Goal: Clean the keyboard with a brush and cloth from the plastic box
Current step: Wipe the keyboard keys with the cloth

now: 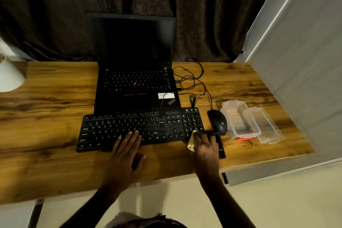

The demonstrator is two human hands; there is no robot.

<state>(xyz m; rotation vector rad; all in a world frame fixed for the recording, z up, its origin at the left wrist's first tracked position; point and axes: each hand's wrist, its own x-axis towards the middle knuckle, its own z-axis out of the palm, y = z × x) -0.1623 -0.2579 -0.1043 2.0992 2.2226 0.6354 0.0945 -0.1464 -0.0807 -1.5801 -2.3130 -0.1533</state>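
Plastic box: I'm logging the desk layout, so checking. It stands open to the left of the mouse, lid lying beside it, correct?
Wrong side. The head view shows the plastic box to the right of the mouse, not the left. It does stand open, its lid lying beside it.

A matt black plastic keyboard (129, 126) lies on the glossy grained wooden desk (46, 116), with a clear smooth plastic box (238, 116) at three o'clock.

cloth (191, 144): mostly under right hand (205, 146) | black stick-like item (221, 151), perhaps the brush: far end covered by that hand | white object (9, 76): cut by left edge | plastic box (233, 102) contents: blurred
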